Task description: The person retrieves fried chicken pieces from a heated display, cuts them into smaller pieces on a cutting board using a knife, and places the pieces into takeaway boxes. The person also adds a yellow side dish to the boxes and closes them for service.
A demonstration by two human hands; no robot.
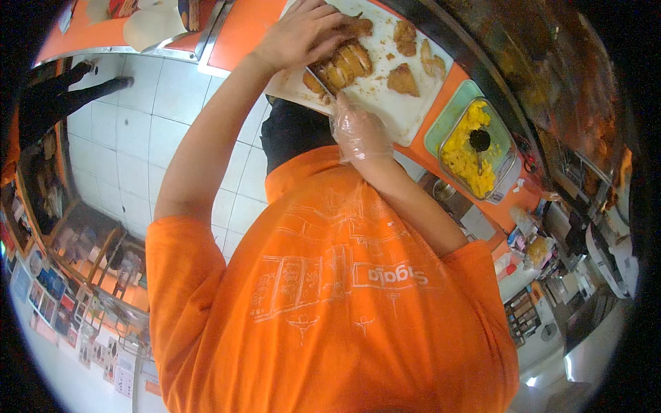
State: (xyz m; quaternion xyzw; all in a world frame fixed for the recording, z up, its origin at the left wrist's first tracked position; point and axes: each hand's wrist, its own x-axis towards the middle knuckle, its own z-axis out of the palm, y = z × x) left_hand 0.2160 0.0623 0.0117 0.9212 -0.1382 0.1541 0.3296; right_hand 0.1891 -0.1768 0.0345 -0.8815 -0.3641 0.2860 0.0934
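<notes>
My right hand [359,126], in a clear plastic glove, grips a knife [321,82] whose handle is hidden in the fist. The narrow blade lies along the near side of a sliced piece of fried meat [345,67], which looks like chicken. From the upper left, my left hand [310,33] curves over that meat, its fingers resting on the far side; the fingertips are partly hidden. All this is on a white cutting board [408,121] strewn with crumbs. Other fried pieces sit to the right, among them a flat piece [403,80] and a browned chunk [405,38].
Right of the board, a clear container [496,180] holds yellow food [459,160] and a dark round-headed utensil [479,140]. A green tray [439,121] lies under it on the orange counter [498,209]. Another person's legs [67,100] stand on the tiled floor at left.
</notes>
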